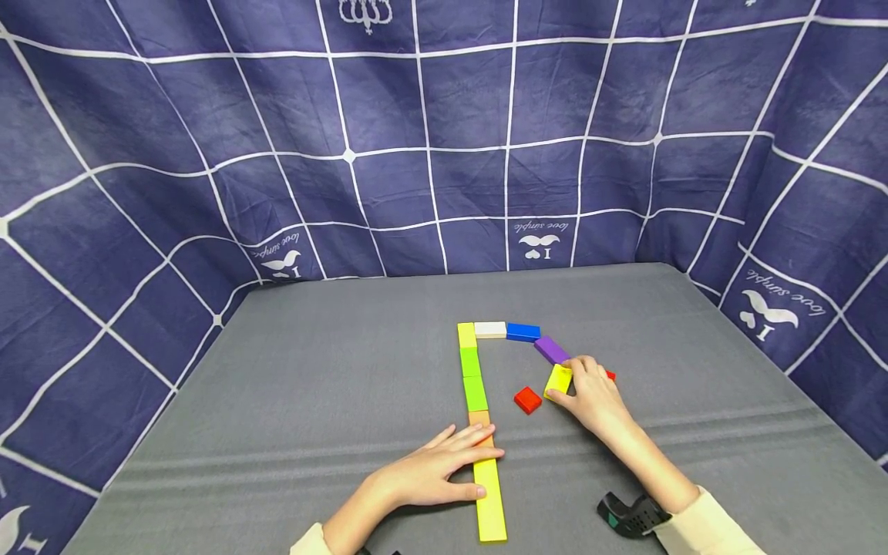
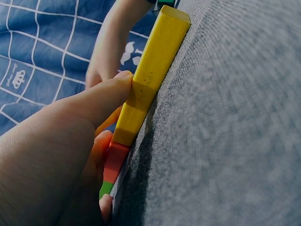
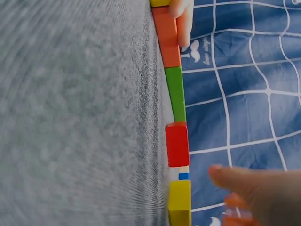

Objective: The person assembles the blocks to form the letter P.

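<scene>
My left hand (image 1: 444, 466) lies with spread fingers across a straight row of blocks. Its fingers rest over an orange block (image 1: 479, 418), and the thumb touches the side of a long yellow block (image 2: 148, 80). Over a small yellow block (image 1: 558, 381), my right hand (image 1: 593, 393) hovers with thumb and fingers apart. The right wrist view shows its thumb (image 3: 225, 178) a little above that yellow block. A purple block (image 1: 551, 350) lies just beyond it. A red block (image 1: 528, 400) sits to its left, and another red piece (image 1: 610, 375) is partly hidden behind the right hand.
Two green blocks (image 1: 475, 393) and a yellow block (image 1: 467, 335) continue the row away from me. A white block (image 1: 490, 330) and a blue block (image 1: 523, 332) turn it rightward. Grey cloth (image 1: 312, 370) covers the table; a blue gridded curtain (image 1: 458, 185) hangs behind.
</scene>
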{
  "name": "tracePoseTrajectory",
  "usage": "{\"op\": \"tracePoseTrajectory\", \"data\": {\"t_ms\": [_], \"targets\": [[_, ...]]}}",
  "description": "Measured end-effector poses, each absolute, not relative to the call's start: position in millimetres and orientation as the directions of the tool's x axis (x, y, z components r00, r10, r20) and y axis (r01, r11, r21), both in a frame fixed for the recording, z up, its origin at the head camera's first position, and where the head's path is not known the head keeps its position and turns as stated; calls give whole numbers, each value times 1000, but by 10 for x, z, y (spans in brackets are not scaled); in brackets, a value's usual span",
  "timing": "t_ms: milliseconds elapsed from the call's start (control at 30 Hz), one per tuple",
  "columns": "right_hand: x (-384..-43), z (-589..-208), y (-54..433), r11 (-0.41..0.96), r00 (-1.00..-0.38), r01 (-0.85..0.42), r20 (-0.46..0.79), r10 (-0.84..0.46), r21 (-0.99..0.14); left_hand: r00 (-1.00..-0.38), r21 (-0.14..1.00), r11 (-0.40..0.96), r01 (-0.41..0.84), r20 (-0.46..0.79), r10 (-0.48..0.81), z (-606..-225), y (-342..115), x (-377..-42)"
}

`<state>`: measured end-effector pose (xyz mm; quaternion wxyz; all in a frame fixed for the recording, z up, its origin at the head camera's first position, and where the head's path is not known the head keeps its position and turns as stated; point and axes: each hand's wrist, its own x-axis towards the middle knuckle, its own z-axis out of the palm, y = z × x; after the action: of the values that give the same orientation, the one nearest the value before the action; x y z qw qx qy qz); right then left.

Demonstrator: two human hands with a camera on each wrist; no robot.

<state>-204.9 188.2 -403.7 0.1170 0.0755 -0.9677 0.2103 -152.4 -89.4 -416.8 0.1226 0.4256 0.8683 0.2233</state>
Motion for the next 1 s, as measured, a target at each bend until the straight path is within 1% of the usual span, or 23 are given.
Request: {"op": "tracePoseTrajectory", "data": {"t_ms": [100, 167, 233, 367, 467, 567, 700, 867, 933, 1000], "targets": [[-2046, -3992, 1875, 901, -933, -264, 329, -147, -345, -609, 491, 539, 684, -22, 793, -4173, -890, -1529], [-2049, -3947, 1912, 901, -930, -282, 325, -172, -328, -611, 491, 540, 683, -21, 791, -4175, -887, -1530], [-2048, -3907, 1998, 909, -942, -256, 296, -159, -327, -611, 494, 541, 681, -24, 791, -4177, -884, -1528], [-2052, -3870, 2218, 925, -973, -177, 201, -113, -336, -606, 490, 538, 686, -23, 795, -4179, -881, -1522], [-2049, -3868, 2335, 926, -986, -155, 104, -127, -344, -604, 486, 536, 691, -20, 797, -4176, -883, -1520], [-2030, -3846, 2370, 931, -990, -134, -2, -143, -339, -605, 490, 536, 687, -22, 796, -4175, -893, -1519], [-1961, -3781, 2294, 949, -983, -118, -98, -153, -294, -609, 496, 538, 682, -23, 793, -4179, -902, -1524], [-1828, -3753, 2099, 944, -972, -171, -109, -208, -281, -608, 481, 541, 690, -22, 794, -4195, -891, -1532], [-1777, -3764, 2017, 947, -973, -187, -80, -215, -261, -609, 483, 543, 687, -25, 793, -4198, -888, -1535], [-1736, -3782, 1933, 955, -979, -194, -19, -204, -223, -609, 489, 542, 684, -28, 793, -4198, -887, -1539]]}}
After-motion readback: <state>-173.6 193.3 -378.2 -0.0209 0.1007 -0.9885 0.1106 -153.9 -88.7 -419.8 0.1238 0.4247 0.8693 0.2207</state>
